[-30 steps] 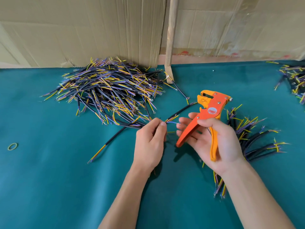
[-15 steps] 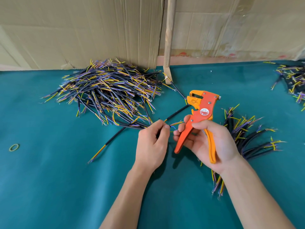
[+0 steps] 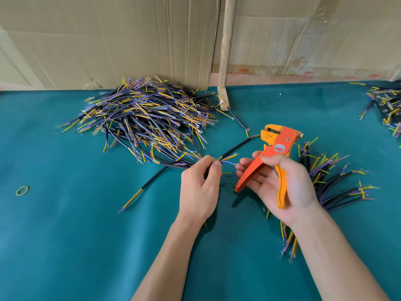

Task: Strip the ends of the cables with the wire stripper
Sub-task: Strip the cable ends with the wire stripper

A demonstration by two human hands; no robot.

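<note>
**Holding One Cable and the Stripper Above the Green Mat**

Pinching a thin blue inner wire (image 3: 227, 162) between thumb and forefinger, the left hand (image 3: 200, 187) has its fingers closed on one black-sheathed cable (image 3: 156, 178). That cable runs from the fingers down and to the left across the teal-green felt table cover (image 3: 86, 246), ending in bare yellow and purple cores. A second loose black cable (image 3: 238, 146) lies just beyond the left fingertips and reaches toward the tool head.

The right hand (image 3: 282, 187), palm up, is wrapped around the orange and yellow plastic wire stripper (image 3: 274, 153). Its thumb lies over the orange handle, and the yellow handle rests along the palm. The two handles stand spread apart, and the tool head points away from the person. The blue wire tip lies just beside the right fingertips, clear of the tool head.

No containers are in view; all cables lie directly on the cover. Three heaps can be counted:

1. A large pile of black cables with yellow and purple ends (image 3: 147, 120), behind the left hand, against the brown corrugated cardboard wall (image 3: 108, 40).
2. A smaller bunch of black cables (image 3: 338, 185), under and to the right of the right hand.
3. A partial heap of cables (image 3: 386, 105) at the far right edge.

Cables within the heaps are too many to count.

One upright wooden strip (image 3: 225, 51) stands against the cardboard. One small green rubber band (image 3: 22, 190) lies well apart at the left.
</note>
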